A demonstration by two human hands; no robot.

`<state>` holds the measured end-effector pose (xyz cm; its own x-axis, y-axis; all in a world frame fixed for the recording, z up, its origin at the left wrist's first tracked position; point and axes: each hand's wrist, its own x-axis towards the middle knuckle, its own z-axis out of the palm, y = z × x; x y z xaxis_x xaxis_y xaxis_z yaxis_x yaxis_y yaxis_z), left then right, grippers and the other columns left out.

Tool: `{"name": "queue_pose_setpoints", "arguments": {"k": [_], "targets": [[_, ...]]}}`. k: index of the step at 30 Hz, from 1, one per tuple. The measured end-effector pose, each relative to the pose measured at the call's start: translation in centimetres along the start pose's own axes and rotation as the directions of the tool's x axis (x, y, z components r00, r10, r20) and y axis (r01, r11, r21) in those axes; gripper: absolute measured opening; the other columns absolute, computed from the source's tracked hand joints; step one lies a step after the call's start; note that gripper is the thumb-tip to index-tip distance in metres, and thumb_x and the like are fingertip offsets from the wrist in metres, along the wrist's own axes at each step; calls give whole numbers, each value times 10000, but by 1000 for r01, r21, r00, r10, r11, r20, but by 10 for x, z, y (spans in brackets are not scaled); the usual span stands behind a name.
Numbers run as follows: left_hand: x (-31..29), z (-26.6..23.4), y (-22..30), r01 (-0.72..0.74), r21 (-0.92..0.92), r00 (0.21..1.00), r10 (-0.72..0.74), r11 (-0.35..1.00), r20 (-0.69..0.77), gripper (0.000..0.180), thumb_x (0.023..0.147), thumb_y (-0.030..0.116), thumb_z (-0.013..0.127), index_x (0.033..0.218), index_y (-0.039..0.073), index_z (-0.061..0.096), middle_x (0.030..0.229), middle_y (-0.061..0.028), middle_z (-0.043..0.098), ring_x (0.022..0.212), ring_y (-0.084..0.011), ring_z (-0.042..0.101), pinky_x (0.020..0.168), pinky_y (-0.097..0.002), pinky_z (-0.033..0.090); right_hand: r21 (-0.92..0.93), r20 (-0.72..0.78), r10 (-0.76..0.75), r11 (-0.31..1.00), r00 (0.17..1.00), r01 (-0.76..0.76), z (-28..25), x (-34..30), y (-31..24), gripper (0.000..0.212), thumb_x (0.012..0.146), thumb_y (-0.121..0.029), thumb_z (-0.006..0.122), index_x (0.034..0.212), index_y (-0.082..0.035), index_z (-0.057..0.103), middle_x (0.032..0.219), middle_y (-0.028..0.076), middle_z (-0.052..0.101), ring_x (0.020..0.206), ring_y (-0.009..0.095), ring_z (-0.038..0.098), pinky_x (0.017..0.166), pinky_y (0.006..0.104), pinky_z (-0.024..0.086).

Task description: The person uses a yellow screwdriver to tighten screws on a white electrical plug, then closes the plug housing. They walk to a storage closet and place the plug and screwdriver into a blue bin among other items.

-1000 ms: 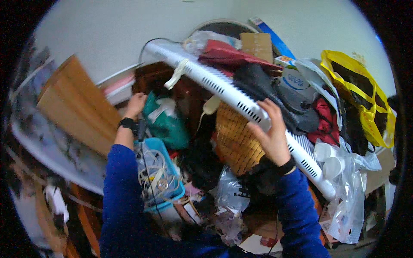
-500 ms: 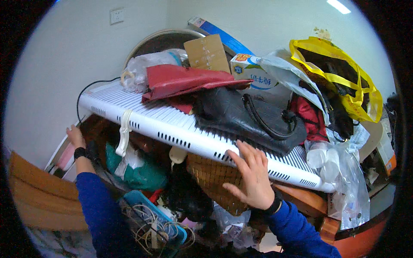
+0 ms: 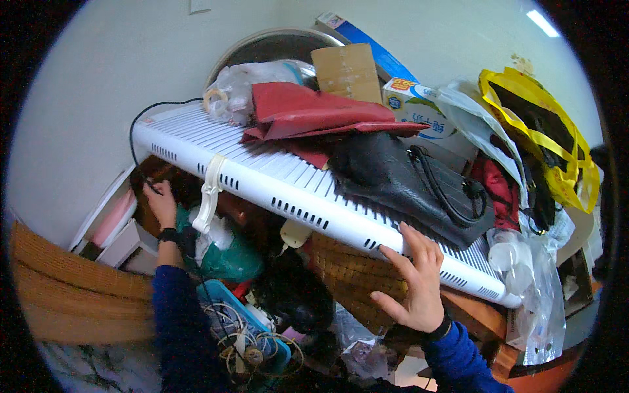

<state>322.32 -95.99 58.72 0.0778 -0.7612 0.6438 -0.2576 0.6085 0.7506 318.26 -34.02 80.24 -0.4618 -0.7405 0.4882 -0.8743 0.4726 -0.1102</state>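
Observation:
A long white slotted panel [image 3: 262, 187], like an electric heater, lies across the pile with its vented edge towards me. My right hand [image 3: 419, 281] rests on that front edge, fingertips touching it, fingers apart. A black power cord [image 3: 133, 134] loops off the panel's far left end and drops to my left hand [image 3: 162, 204], whose fingers are pinched around it. A white bracket foot [image 3: 208, 196] hangs from the panel's front edge. On top lie a dark red folded bag [image 3: 308, 111] and a black leather handbag [image 3: 406, 183].
Behind stand a cardboard box [image 3: 347, 72], a milk carton [image 3: 416, 108] and a yellow bag [image 3: 576, 147]. Clear plastic packaging [image 3: 540, 295] hangs at the right end. Below sit a green plastic bag [image 3: 229, 259] and a blue basket [image 3: 278, 357] of tangled cables. A brown woven panel [image 3: 72, 288] is at left.
My left hand has moved right and inward from the wall side and now grips the black cord. My right hand stays on the panel's edge. The whole view has shifted somewhat.

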Motion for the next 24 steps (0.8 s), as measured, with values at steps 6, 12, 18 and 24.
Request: {"name": "queue_pose_setpoints", "arguments": {"k": [6,12,18,24], "targets": [[-104,-26,-66,38,14,894,-40,999,447,337,1007,286,519,1023,-39,605,1017,-230,654,966,-386,623,829,-453,472,-25,24,-8,1000,1000,9,1,0,0,666,732,-435,747,1301,-121,600,1504,267,371,1334,443,381,1109,544,235],[-85,-116,65,78,-125,923,-24,989,385,327,1044,291,464,975,-10,572,831,-101,619,711,-205,582,650,-346,461,-34,-4,-56,998,998,56,0,-1,2,659,743,-444,730,1300,-116,604,1507,272,369,1337,447,380,1114,523,229],[5,-201,207,167,-574,956,10,801,293,282,1057,281,440,926,55,546,661,34,422,532,-58,354,468,-229,294,15,-62,-116,993,991,117,1,-6,10,649,765,-421,732,1319,-112,596,1528,215,373,1364,402,370,1131,496,218],[49,-263,267,597,-708,672,247,377,698,262,1053,265,455,954,39,542,708,7,484,565,-99,433,483,-228,350,36,-127,-183,981,975,189,6,-11,24,632,779,-425,739,1307,-104,606,1508,220,396,1339,407,398,1118,487,248]]}}
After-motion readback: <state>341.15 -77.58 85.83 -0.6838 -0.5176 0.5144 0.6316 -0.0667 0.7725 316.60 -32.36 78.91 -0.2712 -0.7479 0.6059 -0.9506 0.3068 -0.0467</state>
